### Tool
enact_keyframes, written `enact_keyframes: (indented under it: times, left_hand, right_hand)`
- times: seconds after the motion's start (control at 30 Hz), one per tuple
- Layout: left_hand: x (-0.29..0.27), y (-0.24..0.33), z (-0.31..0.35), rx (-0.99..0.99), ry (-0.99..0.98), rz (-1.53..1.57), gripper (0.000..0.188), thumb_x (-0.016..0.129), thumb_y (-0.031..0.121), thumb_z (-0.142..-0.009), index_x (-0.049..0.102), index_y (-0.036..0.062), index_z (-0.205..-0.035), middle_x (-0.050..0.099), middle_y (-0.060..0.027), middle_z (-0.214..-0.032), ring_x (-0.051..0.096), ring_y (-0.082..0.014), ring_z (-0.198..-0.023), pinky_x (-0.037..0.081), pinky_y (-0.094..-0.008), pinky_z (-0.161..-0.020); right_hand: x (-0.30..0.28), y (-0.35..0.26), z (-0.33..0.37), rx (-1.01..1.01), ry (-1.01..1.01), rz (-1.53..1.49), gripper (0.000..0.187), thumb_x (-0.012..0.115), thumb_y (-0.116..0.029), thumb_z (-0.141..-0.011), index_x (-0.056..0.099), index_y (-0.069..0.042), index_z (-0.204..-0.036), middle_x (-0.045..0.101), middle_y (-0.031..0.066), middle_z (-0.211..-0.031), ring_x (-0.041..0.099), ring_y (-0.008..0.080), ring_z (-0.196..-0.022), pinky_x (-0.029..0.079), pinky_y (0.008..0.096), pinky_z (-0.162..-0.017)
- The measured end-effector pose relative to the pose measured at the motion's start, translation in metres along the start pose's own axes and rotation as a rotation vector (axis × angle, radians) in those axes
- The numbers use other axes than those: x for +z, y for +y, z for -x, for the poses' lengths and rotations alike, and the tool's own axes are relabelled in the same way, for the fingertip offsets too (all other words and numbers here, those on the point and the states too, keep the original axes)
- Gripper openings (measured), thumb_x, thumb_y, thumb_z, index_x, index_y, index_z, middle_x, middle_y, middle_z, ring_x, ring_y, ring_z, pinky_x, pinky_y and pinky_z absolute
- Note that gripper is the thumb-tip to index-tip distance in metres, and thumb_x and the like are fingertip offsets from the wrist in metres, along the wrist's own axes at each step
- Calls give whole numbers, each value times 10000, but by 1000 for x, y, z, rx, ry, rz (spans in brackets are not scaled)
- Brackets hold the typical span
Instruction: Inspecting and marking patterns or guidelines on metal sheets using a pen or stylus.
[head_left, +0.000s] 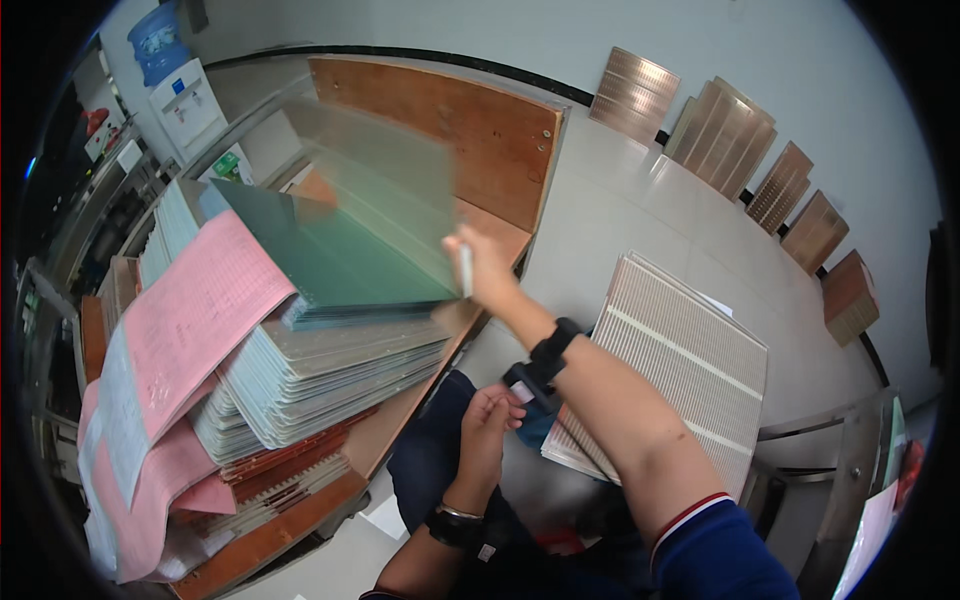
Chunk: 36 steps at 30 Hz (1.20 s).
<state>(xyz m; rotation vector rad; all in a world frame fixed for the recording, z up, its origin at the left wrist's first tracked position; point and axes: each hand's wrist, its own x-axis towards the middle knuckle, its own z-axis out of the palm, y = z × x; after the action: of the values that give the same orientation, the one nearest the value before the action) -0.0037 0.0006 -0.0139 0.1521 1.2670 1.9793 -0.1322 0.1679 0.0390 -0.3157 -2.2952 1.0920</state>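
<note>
My right hand (485, 268) is closed at the lower right corner of a thin greenish panel (385, 165), which stands tilted up and is smeared by motion. A small white piece (465, 272) shows at its fingers; I cannot make out what it is. Beneath the raised panel lies a stack of dark green panels (350, 262), on top of a thicker pile of pale-edged boards (330, 385). Low in front of my body, my left hand (487, 425) has its fingers curled in, with nothing visible in them, near the black strap device on my right wrist.
Pink printed sheets (200, 310) drape over the pile's left side. A wooden board (450, 140) stands upright behind. Striped panels (680, 350) rest to my right. Copper-coloured panels (720, 135) lean along the wall. A water dispenser (188, 105) stands at the far left.
</note>
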Motion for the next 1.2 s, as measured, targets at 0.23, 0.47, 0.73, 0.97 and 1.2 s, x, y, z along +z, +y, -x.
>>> enact_keyframes:
  times: [0.23, 0.47, 0.73, 0.97, 1.2]
  left_hand:
    - [7, -4, -2, 25, -56, -170, 187, 490, 87, -928, 566, 24, -1087, 620, -37, -967, 578, -87, -814, 459, -210, -720]
    - [18, -11, 5, 30, -257, -482, 329, 528, 129, -921, 514, 6, -1226, 590, -131, -1119, 572, -160, -930, 452, -271, -802]
    - [27, -8, 13, 50, -270, -510, 281, 490, 114, -953, 548, -26, -1190, 631, -81, -982, 568, -93, -879, 450, -237, -791]
    - [39, 3, 18, 388, -213, -866, 310, 463, 119, -956, 544, -38, -1211, 628, -166, -1087, 585, -178, -1005, 442, -288, -869]
    - [61, 26, 46, 415, -274, -762, 383, 454, 109, -959, 448, -45, -1310, 519, -164, -1291, 525, -236, -1155, 401, -316, -963]
  right_hand:
    - [-40, -43, 41, -83, -624, -130, 428, 605, -208, -869, 523, -73, -1268, 613, 184, -1119, 596, 256, -1038, 446, 334, -906]
    - [-232, -26, 177, 363, 12, 180, 377, 547, -264, -926, 558, -42, -1230, 607, 136, -1176, 593, 234, -1072, 469, 336, -908]
    - [-323, 4, 393, 850, 693, 579, 340, 487, -50, -923, 503, -22, -1262, 622, 197, -1073, 594, 207, -1003, 457, 308, -866]
    - [-288, 12, 419, 703, 604, 716, 335, 445, -69, -921, 506, -41, -1249, 476, 256, -1303, 483, 373, -1202, 422, 380, -964]
    - [-291, 10, 421, 686, 634, 662, 332, 433, -49, -920, 507, -39, -1243, 464, 256, -1315, 485, 369, -1200, 422, 372, -966]
